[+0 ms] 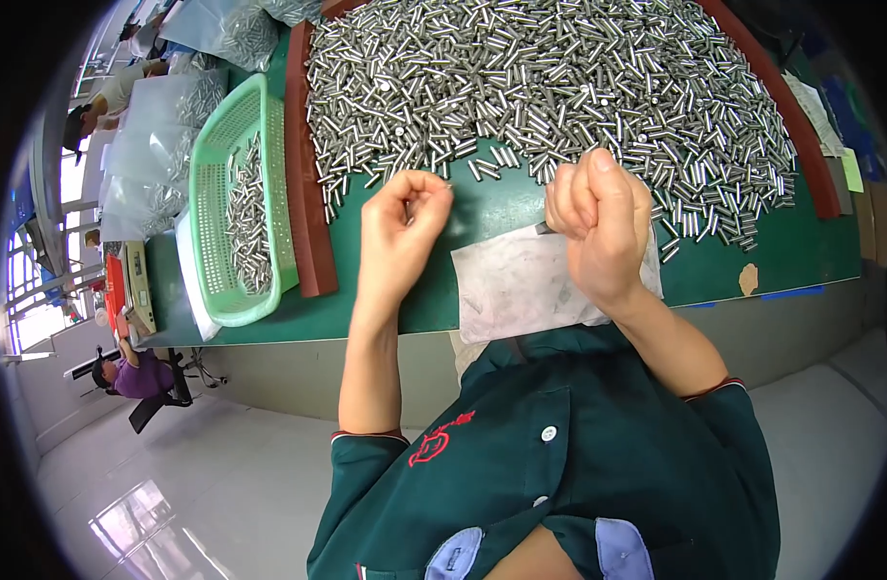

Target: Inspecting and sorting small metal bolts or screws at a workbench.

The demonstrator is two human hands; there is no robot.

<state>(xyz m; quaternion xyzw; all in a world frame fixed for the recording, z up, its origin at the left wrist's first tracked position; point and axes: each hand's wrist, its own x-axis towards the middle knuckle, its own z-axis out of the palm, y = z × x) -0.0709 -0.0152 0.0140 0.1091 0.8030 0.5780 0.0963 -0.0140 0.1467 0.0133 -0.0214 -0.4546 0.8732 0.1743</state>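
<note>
Hundreds of small metal pins [559, 87] lie heaped across the green table [753, 261], and both hands work at the heap's near edge. From the head view, the left hand [400, 227] hangs over bare green just short of the pile, fingers curled in with thumb and fingertips pinched together; whether a pin sits between them, I cannot tell. The right hand [603, 227] is clenched into a fist, thumb up on top, with a thin dark sliver poking out at its left side, too small to name. Under that fist lies a smudged white sheet [521, 285], its lower part reaching the table's front edge.

Room to move: a strip of bare green runs between the heap and the front edge, widest between the two hands. A reddish-brown raised rim [308, 184] walls the pile on the left and curves round the far right. Just outside the left rim sits a pale green perforated basket [212, 193] with more pins in it. Clear bags [154, 135] of pins lie farther left. Below the table, pale glossy floor; a seated person in purple [139, 372] is well off to the left.
</note>
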